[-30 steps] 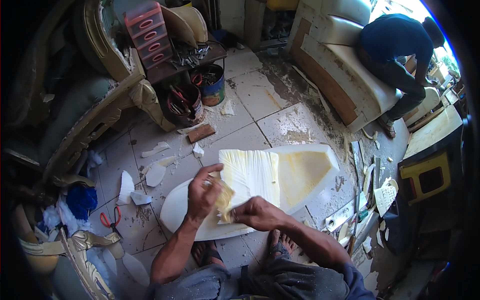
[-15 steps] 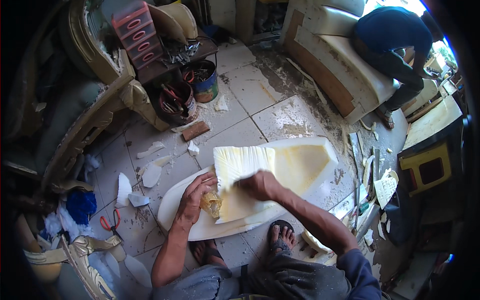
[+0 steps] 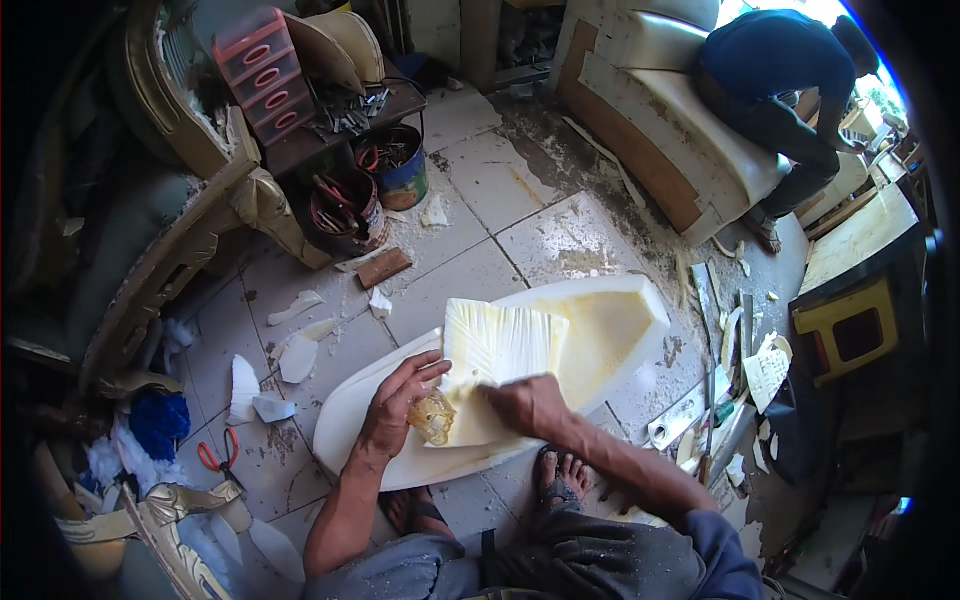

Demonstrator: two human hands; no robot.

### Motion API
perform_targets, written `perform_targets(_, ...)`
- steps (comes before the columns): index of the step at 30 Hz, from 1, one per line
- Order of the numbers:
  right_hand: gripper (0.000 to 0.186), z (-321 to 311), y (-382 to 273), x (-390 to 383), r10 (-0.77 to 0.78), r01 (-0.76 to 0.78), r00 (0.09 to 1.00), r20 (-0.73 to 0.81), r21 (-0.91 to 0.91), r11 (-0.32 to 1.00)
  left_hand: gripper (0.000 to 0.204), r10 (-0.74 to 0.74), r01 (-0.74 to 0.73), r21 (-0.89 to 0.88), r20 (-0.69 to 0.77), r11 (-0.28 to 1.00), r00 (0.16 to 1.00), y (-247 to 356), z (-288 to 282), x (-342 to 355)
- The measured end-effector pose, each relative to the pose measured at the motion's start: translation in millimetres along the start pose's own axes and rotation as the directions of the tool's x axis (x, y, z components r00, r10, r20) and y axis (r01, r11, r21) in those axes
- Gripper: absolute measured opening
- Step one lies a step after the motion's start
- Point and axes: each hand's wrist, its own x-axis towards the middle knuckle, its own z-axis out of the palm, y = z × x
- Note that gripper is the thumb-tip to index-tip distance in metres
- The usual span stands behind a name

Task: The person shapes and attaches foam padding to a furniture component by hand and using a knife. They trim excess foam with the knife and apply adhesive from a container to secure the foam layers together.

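A large white foam piece (image 3: 370,410) with a pointed end and yellowish patches lies across the floor in front of me. On top of it rests a cream foam sheet (image 3: 510,340), its surface ridged and wrinkled. My left hand (image 3: 392,405) grips a crumpled, clear amber-stained plastic container (image 3: 432,418) at the sheet's left edge, fingertips beside the sheet. Over the lower part of the sheet, my right hand (image 3: 528,405) is closed in a fist, knuckles up. Whatever its fingers hold, if anything, is hidden beneath them.
Red-handled scissors (image 3: 222,460) and foam scraps (image 3: 298,358) lie on the tiles at left. Tool-filled buckets (image 3: 348,215) stand beside a pink drawer unit (image 3: 268,80). A person (image 3: 780,80) bends by a pale sofa frame (image 3: 660,130). Offcuts litter the right side.
My right hand has moved slightly down and right across the sheet. The sheet sits a little farther right, and the left hand with the container has shifted slightly right too.
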Motion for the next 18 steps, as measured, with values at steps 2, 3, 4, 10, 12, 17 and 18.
perform_targets(2, 0.023, -16, -28, -8, -0.008, 0.003, 0.994, 0.112, 0.044, 0.999, 0.058, 0.035, -0.039, -0.104, -0.037, 0.994, 0.999, 4, -4, 0)
perform_targets(3, 0.023, -19, -35, -11, 0.000, -0.010, 0.989, 0.147, 0.066, 0.998, 0.055, 0.047, -0.055, -0.152, -0.056, 0.987, 0.997, 6, -4, 0)
perform_targets(4, 0.023, -22, -37, -10, 0.019, -0.021, 1.000, 0.019, 0.139, 0.990, 0.052, 0.067, -0.080, -0.185, -0.071, 0.979, 0.995, 9, -4, 1)
perform_targets(10, 0.031, -68, -82, 21, -0.139, 0.145, 0.975, -0.173, 0.023, 0.989, 0.046, 0.161, -0.161, 0.009, -0.123, 0.987, 0.979, 26, 14, -3)
perform_targets(12, 0.025, -56, -91, 31, -0.143, 0.127, 0.979, -0.148, -0.111, 0.986, 0.042, 0.156, -0.152, 0.042, -0.128, 0.988, 0.979, 22, 21, -3)
perform_targets(17, 0.013, -45, -98, 34, 0.135, -0.151, 0.970, 0.204, 0.065, 0.986, 0.041, 0.168, -0.135, 0.237, -0.122, 0.962, 0.978, 24, 31, -9)
perform_targets(18, 0.011, -48, -99, 33, 0.141, -0.171, 0.960, 0.243, 0.104, 0.980, 0.042, 0.142, -0.107, 0.267, -0.117, 0.958, 0.983, 24, 32, -10)
